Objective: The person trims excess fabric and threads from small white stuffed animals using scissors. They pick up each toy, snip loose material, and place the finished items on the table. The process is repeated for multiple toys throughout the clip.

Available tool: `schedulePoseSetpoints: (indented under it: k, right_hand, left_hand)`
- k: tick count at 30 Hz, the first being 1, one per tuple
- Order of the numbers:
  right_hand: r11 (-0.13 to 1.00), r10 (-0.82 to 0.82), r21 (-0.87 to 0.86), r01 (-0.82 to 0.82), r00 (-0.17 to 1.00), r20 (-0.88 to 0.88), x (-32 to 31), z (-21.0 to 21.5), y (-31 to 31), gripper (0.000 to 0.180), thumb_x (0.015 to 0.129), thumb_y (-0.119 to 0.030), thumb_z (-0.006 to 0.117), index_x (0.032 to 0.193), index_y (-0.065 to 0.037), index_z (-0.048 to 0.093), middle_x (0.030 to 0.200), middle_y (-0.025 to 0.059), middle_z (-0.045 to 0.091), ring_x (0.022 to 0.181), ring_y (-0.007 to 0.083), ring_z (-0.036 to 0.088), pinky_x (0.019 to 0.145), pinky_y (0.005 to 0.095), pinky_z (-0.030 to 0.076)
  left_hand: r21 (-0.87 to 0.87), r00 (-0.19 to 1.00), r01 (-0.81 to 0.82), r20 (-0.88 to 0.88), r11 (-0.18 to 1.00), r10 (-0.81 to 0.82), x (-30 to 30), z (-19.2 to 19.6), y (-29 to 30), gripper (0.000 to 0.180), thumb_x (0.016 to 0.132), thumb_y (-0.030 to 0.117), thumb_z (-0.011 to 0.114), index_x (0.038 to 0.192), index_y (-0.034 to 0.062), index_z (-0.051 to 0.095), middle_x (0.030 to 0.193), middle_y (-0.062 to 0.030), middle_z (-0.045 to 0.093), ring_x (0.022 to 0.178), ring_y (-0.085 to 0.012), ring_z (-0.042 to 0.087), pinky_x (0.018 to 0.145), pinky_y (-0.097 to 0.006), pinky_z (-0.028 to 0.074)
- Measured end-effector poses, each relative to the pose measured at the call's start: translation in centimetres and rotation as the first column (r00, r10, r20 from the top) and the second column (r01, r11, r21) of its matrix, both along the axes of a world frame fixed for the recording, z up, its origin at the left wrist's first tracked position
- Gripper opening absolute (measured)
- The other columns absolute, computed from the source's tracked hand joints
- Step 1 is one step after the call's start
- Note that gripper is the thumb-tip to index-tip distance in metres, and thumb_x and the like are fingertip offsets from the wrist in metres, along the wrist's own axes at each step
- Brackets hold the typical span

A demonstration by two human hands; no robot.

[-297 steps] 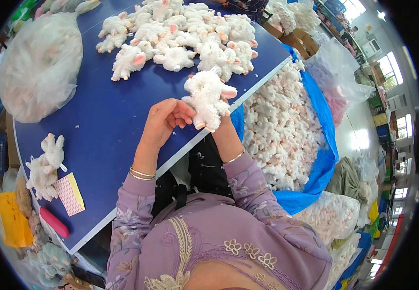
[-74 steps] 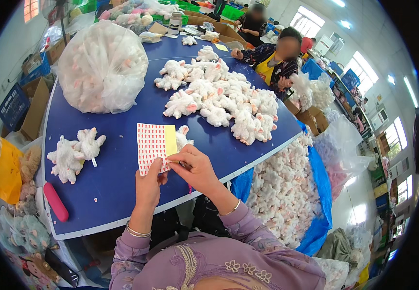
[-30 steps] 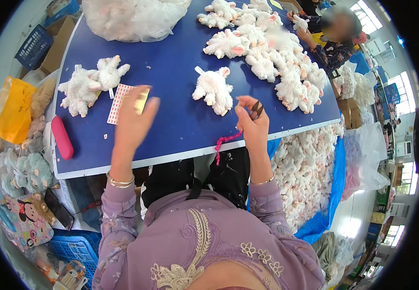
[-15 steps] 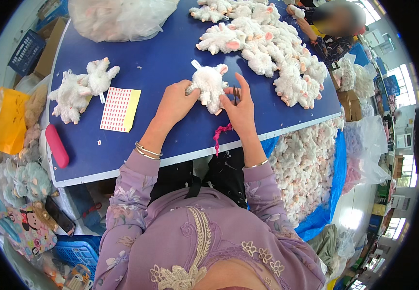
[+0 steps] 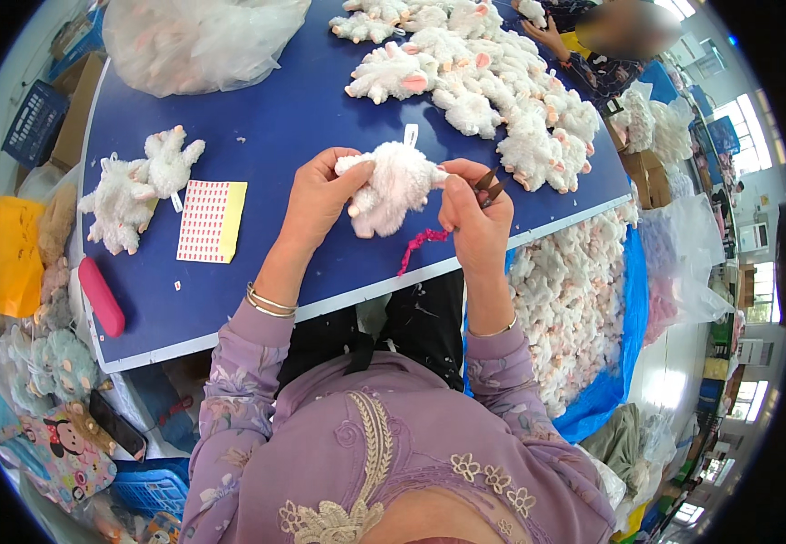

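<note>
White fluffy toy (image 5: 391, 186) is gripped tight by the left hand (image 5: 318, 195); small snips (image 5: 491, 186) are pinched in the right hand (image 5: 473, 222) beside it.

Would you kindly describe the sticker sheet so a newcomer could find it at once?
On the blue table, look left of the left hand, beside two white plush toys. The flat yellow paper sheet with rows of small red stickers lies there, the only flat, unfurry thing nearby.

Sticker sheet (image 5: 212, 220) left of plush toy (image 5: 391, 186) (toy pile (image 5: 493, 91) behind)
</note>
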State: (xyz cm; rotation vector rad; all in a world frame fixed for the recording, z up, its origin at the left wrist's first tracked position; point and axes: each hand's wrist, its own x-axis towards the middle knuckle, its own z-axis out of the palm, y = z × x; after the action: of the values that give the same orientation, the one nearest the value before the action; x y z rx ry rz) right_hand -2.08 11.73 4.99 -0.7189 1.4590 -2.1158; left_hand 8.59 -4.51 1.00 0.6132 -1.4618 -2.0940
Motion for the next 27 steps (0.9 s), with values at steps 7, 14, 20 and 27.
schedulePoseSetpoints:
  k: [7,14,20,27]
  right_hand:
    - [0.972,0.096,0.212,-0.101,0.995,0.032,1.3,2.1,-0.7,0.014,0.088,-0.009,0.062,0.097,0.001,0.066,0.067,-0.0043,0.055,0.052,-0.0004,0.040,0.044,0.0168,0.028]
    - [0.945,0.125,0.294,-0.144,0.989,0.082,1.2,2.5,-1.3,0.014,0.087,-0.011,0.063,0.094,0.000,0.068,0.064,-0.0020,0.058,0.050,0.0002,0.042,0.043,0.0169,0.028]
    - [0.940,0.114,0.319,-0.121,0.993,0.041,1.4,2.0,-1.7,0.015,0.087,-0.012,0.062,0.093,0.000,0.068,0.064,-0.0009,0.059,0.051,0.0009,0.045,0.044,0.0173,0.030]
    - [0.939,0.096,0.330,-0.099,0.995,0.025,1.6,1.8,-2.0,0.016,0.088,-0.013,0.060,0.092,0.000,0.068,0.066,-0.0014,0.059,0.052,0.0009,0.045,0.044,0.0175,0.030]
  left_hand:
    - [0.083,0.993,0.117,-0.041,0.990,-0.114,-0.6,0.0,1.1,0.027,0.089,0.012,0.064,0.112,-0.0014,0.062,0.087,-0.0046,0.065,0.072,-0.0075,0.060,0.062,-0.020,0.051]
    - [0.176,0.980,0.192,-0.089,0.965,-0.179,-0.6,0.6,1.9,0.028,0.091,0.009,0.059,0.116,-0.0027,0.061,0.090,-0.0063,0.065,0.075,-0.0090,0.063,0.068,-0.021,0.055]
    - [0.200,0.976,0.204,-0.120,0.958,-0.183,-0.4,0.3,1.7,0.027,0.090,0.008,0.059,0.115,-0.0028,0.062,0.089,-0.0064,0.066,0.074,-0.0103,0.063,0.068,-0.023,0.056]
    - [0.224,0.977,0.199,-0.120,0.954,-0.176,0.0,0.5,1.5,0.026,0.089,0.008,0.060,0.112,-0.0045,0.063,0.090,-0.0069,0.066,0.073,-0.0087,0.062,0.067,-0.022,0.054]
